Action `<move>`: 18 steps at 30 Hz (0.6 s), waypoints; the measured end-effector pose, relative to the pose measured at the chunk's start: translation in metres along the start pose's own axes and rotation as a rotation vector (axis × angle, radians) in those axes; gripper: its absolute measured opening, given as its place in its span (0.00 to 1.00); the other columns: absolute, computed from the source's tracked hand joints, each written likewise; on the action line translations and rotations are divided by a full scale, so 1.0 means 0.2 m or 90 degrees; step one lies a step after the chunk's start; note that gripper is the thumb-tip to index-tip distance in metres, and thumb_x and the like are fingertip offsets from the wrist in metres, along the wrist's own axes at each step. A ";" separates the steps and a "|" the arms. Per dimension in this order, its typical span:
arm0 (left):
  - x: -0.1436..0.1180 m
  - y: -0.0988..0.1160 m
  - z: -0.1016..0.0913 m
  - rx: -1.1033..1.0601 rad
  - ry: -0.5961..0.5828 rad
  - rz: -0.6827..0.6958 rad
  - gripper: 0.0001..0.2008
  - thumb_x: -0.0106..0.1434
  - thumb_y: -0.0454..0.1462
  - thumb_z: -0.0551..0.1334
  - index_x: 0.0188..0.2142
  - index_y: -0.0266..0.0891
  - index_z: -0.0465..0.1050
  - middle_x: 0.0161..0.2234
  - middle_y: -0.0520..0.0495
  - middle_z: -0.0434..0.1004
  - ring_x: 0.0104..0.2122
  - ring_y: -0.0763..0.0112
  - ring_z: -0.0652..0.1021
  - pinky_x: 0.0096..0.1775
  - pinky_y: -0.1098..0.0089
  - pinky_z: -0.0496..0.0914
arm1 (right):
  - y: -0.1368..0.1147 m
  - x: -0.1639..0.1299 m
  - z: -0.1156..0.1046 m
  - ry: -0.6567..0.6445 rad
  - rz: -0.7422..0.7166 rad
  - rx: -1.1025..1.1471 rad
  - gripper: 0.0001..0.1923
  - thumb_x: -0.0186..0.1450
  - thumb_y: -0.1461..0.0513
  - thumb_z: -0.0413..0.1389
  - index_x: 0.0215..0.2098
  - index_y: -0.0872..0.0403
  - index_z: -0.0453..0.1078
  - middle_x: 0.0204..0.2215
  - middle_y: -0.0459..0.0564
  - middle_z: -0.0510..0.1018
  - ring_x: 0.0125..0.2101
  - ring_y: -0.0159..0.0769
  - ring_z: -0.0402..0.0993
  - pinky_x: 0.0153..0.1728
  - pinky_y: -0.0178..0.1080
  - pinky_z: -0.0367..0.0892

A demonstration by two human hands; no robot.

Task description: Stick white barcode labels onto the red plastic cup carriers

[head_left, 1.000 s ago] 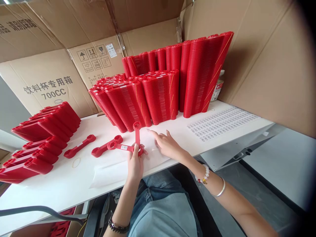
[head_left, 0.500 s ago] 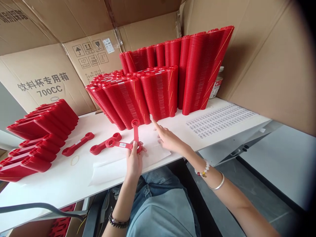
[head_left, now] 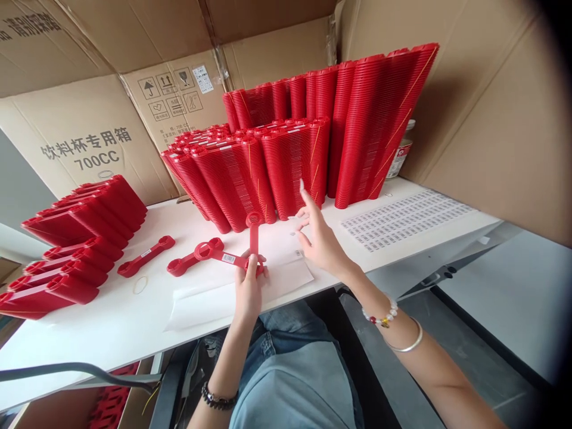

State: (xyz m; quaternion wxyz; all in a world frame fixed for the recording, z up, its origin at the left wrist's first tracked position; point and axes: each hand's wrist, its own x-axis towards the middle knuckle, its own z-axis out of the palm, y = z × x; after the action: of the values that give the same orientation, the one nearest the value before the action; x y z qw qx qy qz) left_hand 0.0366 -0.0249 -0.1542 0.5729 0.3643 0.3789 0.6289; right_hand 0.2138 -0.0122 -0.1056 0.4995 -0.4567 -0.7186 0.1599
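In the head view my left hand (head_left: 250,292) is closed on two red plastic cup holders, each a bar with a ring at its ends. One holder (head_left: 230,258) points left and bears a white barcode label; the other (head_left: 254,238) points away from me. My right hand (head_left: 324,241) is raised over a white label sheet (head_left: 286,280), index finger stretched up and the other fingers loosely bent apart. Its fingertip looks pale; I cannot tell whether that is nail or a label. A few small labels show on the sheet near this hand.
Tall nested stacks of red holders (head_left: 295,173) stand at the back. Shorter stacks (head_left: 84,250) lie left, near a labelled loose holder (head_left: 146,256) and a rubber band (head_left: 140,285). A full label sheet (head_left: 406,217) lies right, near a bottle (head_left: 400,156). Cardboard boxes (head_left: 84,131) wall the table.
My right hand has lifted and turned, its index finger now pointing up, away from the sheet. My left hand keeps hold of the two holders. The whole view has shifted slightly.
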 end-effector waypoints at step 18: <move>-0.05 0.05 0.01 0.097 -0.256 -0.152 0.16 0.57 0.44 0.66 0.39 0.34 0.75 0.25 0.51 0.73 0.14 0.78 0.67 0.19 0.73 0.60 | -0.11 -0.05 -0.02 -0.035 0.177 0.200 0.40 0.58 0.68 0.56 0.65 0.46 0.47 0.42 0.45 0.62 0.29 0.25 0.72 0.49 0.45 0.72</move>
State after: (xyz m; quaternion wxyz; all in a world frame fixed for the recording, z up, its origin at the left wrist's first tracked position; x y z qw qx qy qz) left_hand 0.0340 -0.0348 -0.1450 0.6777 0.4769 0.3440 0.4415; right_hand 0.2071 -0.0327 -0.0932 0.5178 -0.4638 -0.6281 0.3495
